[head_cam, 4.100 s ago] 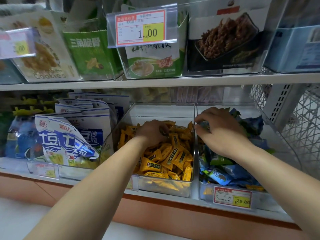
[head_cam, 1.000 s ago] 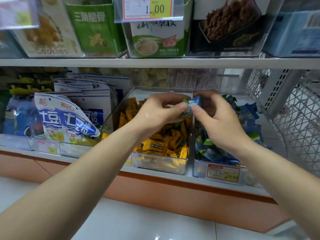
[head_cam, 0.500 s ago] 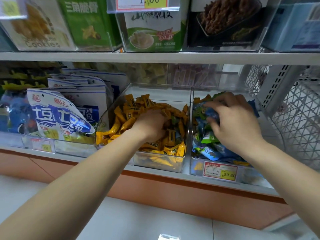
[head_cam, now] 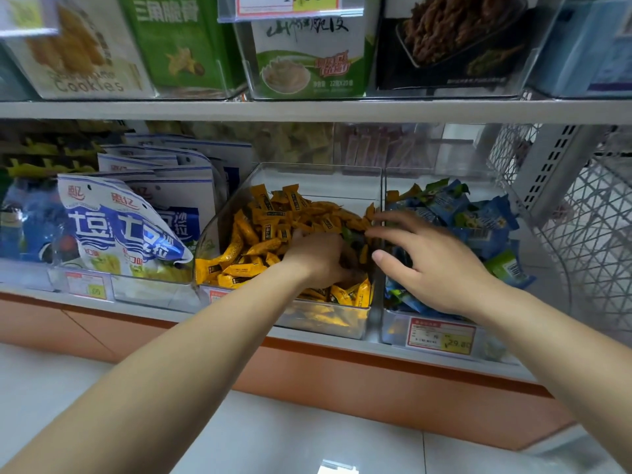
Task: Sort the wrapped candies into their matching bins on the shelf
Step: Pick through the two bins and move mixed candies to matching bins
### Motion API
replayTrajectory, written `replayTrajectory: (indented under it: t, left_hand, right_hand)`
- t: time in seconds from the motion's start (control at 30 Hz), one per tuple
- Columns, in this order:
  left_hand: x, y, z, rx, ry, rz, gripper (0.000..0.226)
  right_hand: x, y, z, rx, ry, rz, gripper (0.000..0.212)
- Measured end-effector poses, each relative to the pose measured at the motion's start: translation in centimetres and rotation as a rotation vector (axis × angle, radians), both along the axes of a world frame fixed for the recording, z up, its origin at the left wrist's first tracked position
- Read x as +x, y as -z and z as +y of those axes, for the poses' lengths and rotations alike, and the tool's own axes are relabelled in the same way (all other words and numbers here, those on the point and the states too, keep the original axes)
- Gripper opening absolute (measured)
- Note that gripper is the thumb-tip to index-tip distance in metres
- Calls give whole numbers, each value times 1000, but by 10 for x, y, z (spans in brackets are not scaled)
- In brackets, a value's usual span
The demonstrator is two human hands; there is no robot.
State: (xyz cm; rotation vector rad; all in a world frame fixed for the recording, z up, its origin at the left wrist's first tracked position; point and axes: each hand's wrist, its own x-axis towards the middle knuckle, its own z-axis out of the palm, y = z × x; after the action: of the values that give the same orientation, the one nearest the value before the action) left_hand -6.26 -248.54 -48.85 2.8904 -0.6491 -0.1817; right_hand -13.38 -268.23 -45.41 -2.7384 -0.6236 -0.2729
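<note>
Head view: the right hand, fingers spread, is held over a green candy in the yellow bin. Whether the left hand holds anything cannot be told. The candy is best pinched alone.

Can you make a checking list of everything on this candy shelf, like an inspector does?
Surface: white shop shelf under the bins.
Job's things: yellow candies fill one clear bin; blue and green candies fill the next bin; one green wrapper lies among the yellow ones.
Clutter: snack bags to the left; price tag on the next bin.
Hands: left hand dug into the yellow candies, fingers hidden; right hand open, fingers spread toward the yellow candies.
Cables: nothing seen.
Surroundings: wire mesh on the right; pale floor below.
</note>
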Motion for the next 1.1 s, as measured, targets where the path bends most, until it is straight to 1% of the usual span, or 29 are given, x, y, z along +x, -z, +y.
replayTrajectory:
  t: [0.03,0.1,0.13,0.2,0.23,0.27,0.33,0.4,0.47,0.5,0.53,0.57,0.6,0.63,0.7,0.73,0.77,0.8,0.83,0.9,0.97,1.0,1.03,1.1]
  left_hand:
    - [-1,-1,3,-73,-3,-4,26]
    - [-6,-8,12,-323,-8,-9,23]
    - [-9,-13,17,-438,-16,-43,19]
    - [-17,-26,26,-602,-39,-136,9]
    - [-22,-34,30,-688,-38,-144,6]
    - [-26,-41,31,-777,-26,-117,8]
    - [-35,-51,28,-939,5,13,9]
    - [-40,-58,21,-1048,30,177,10]
    - [-36,-57,14,-1107,18,280,16]
    - [-29,-54,11,-1095,-26,250,17]
    - [-19,-49,8,-1007,-76,142,15]
    - [-6,-42,6,-834,-101,-5,11]
    - [5,-34,4,-636,-100,-103,8]
    - [15,-26,1,-475,-77,-130,8]
    - [30,-12,-3,-301,-43,-83,11]
    - [36,-6,-6,-227,-46,-97,18]
    - [41,-1,-7,-156,-48,-141,28]
    - [46,3,-7,-94,-46,-205,34]
    - [48,4,-8,-49,-36,-275,35]
    - [47,1,-6,-26,-37,-341,31]
    - [41,-9,1,-103,-65,-323,29]
    - [34,-17,6,-159,-84,-303,29]
    - [25,-26,12,-224,-106,-283,28]
    - [3,-44,25,-376,-128,-283,23]
  right_hand:
    - [-1,0,0,10,-5,11,56]
    - [-1,-1,-1,31,-8,19,54]
    - [-1,-1,-1,47,0,3,53]
    - [0,-2,0,86,27,-84,53]
    - [0,-3,2,119,31,-123,54]
    - [0,-5,5,169,21,-137,55]
    - [-1,-9,12,309,-33,-85,55]
    - [-3,-11,17,415,-65,-99,46]
    - [-3,-15,11,479,-23,-191,31]
    - [-2,-17,5,498,17,-228,26]
    - [0,-18,-3,500,67,-260,23]
    - [2,-18,-12,477,125,-287,23]
    - [4,-17,-20,430,184,-303,25]
    - [5,-14,-27,362,231,-306,30]
    - [6,-6,-34,141,265,-274,39]
    - [6,-2,-35,-20,268,-238,44]
    - [6,1,-34,-166,270,-187,50]
    - [6,2,-34,-258,276,-125,58]
    - [8,1,-33,-296,282,-68,66]
    - [11,0,-32,-319,283,2,76]
    - [11,-2,-30,-319,264,-19,74]
    - [9,-4,-29,-281,256,-55,70]
    - [7,-8,-27,-209,246,-103,65]
    - [2,-16,-20,10,210,-191,57]
